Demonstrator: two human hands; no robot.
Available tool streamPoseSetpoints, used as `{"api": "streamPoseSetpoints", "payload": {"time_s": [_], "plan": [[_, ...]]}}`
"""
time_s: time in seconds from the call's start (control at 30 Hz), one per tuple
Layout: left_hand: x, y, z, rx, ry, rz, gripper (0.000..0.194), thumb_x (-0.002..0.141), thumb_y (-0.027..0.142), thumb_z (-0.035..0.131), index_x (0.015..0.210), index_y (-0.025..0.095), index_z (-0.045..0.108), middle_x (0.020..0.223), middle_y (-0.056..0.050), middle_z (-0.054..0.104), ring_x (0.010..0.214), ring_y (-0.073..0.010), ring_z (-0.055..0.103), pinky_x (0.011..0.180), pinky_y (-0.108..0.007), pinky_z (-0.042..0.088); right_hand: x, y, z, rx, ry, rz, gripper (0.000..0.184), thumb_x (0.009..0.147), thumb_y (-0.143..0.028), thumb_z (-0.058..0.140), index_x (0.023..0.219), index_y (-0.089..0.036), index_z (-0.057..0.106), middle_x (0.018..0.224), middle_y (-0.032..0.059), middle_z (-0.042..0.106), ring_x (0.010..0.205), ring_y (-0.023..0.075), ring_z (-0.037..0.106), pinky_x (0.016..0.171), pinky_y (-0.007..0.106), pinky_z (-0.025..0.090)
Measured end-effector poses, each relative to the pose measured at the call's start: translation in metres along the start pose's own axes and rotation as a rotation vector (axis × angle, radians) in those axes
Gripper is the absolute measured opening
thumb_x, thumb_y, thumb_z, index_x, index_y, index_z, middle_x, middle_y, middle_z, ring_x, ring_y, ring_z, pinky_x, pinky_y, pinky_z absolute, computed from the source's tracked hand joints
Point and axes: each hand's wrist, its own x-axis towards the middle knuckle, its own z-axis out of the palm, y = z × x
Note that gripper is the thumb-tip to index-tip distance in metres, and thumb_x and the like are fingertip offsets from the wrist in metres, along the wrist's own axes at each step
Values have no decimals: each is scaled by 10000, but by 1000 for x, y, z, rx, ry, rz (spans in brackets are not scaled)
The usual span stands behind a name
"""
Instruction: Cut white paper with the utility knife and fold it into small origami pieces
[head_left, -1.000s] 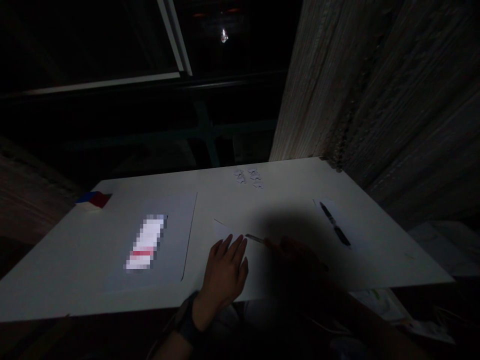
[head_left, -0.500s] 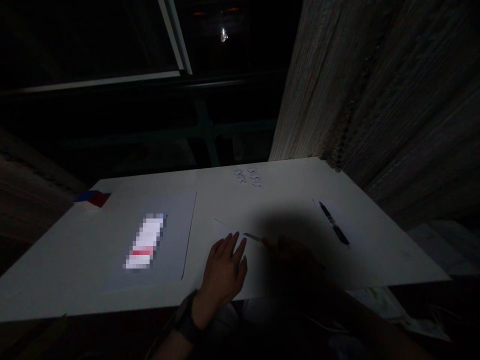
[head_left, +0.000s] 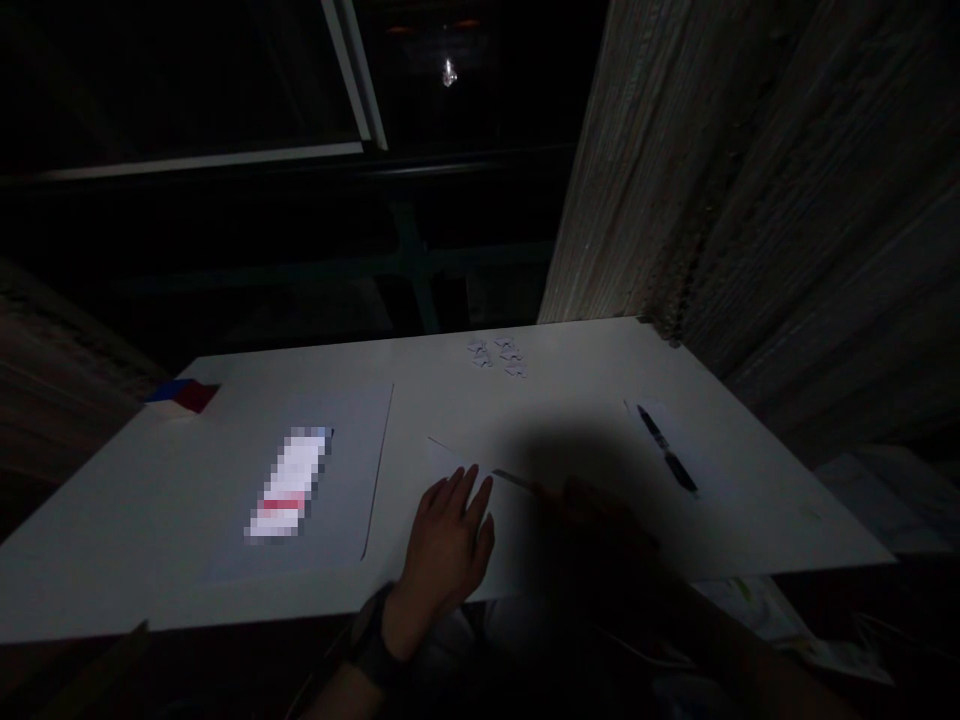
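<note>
Okay, paper: small white piece of paper (head_left: 442,457) at the lower centre of the frame, flat on the table, one pointed corner showing past the fingertips; the rest is under the hand, its full outline hidden.
Left hand: left hand (head_left: 444,545) palm down on the paper, fingers straight and slightly apart, gripping nothing. Dark wristband (head_left: 375,635) at the wrist.
Blade: thin blade (head_left: 514,480) just right of those fingertips, tip pointing left. Contact with the paper: cannot tell.
Right hand: right hand (head_left: 589,510) in deep shadow, closed on the blade's near end; exact finger positions cannot be made out.
Cutouts: small paper cutouts (head_left: 514,357) in two short rows, centre of the frame, far side of the table.
Right of frame: dark pen (head_left: 667,450) lying diagonally on a white sheet (head_left: 684,440).
Left of frame: lit, pixelated rectangle (head_left: 289,485) on a pale board (head_left: 352,480); blue-and-red block (head_left: 180,398) beyond.
Surface: white table (head_left: 420,400), dimly lit.
Upper right: streaked curtain (head_left: 637,180).
Upper left: pale window frame (head_left: 352,75).
</note>
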Motion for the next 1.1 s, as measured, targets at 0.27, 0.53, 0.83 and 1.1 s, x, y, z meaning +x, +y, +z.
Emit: {"api": "streamPoseSetpoints", "payload": {"time_s": [0.27,0.53,0.83,1.1], "plan": [[0,0,1,-35,18,-5,438,873,259,419,1309,210,434,1375,-108,416,1246,-274,390,992,-478,340,6,-1,-4,33,-11,-2,398,810,-173,509,1206,-206,517,800,62,570,670,147,505,586,244,347],[0,0,1,-36,15,-33,449,869,272,433,1314,212,426,1383,-124,392,1258,-299,360,975,-496,355,12,-5,1,64,-35,0,438,799,-127,497,1232,-192,502,872,88,590,745,163,536,626,252,384],[-1,-1,2,-22,15,-7,448,875,264,422,1318,205,415,1384,-135,392,1271,-283,357,1017,-510,310,15,-9,-7,41,-47,-25,412,781,-130,541,1191,-164,526,969,113,632,842,198,566,734,303,446],[-1,-3,7,-9,26,8,457,875,279,421,1322,186,411,1380,-145,396,1292,-295,327,1037,-531,291,17,-6,-8,4,-66,-66,438,801,-115,522,1238,-141,498,998,131,642,856,205,581,691,293,462]]}}
